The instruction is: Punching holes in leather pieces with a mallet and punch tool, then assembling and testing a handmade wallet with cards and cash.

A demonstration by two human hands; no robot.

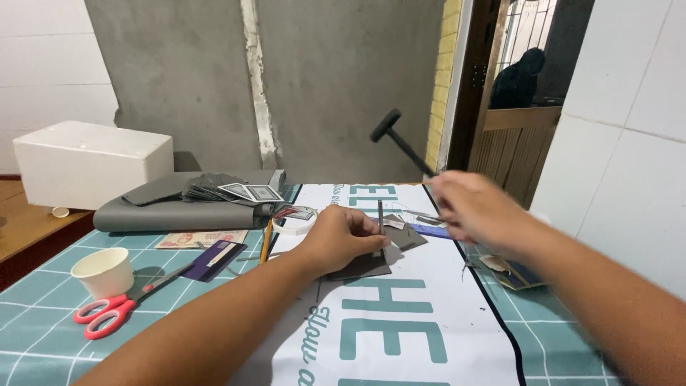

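Head camera: a person works at a tiled table (pixel 43 336) spread with a white printed banner (pixel 400 336). The left hand (pixel 341 239) rests on a dark grey sheet piece (pixel 364 266), its fingertips pinched closed around a thin upright punch (pixel 381 218) that stands on end on the piece. The punch's long axis runs straight up from the sheet, a slim dark rod rising just above the fingers. The right hand (pixel 468 207), blurred, is wrapped shut around the handle of a black hammer (pixel 400 143) raised above and behind the table. The hammer head points up and to the left, its handle slanting down to the right into the fist. The hammer head hangs above and slightly right of the punch's top, well apart from it; the left hand is the one at the punch, the right hand off to its right.

On the left side of the table lie red-handled scissors (pixel 107 313) just beside a paper cup (pixel 103 271), with a folded grey sheet stack (pixel 179 207) and a white foam box (pixel 89 161) farther back. A roll of clear tape (pixel 294 223) sits near the left hand.
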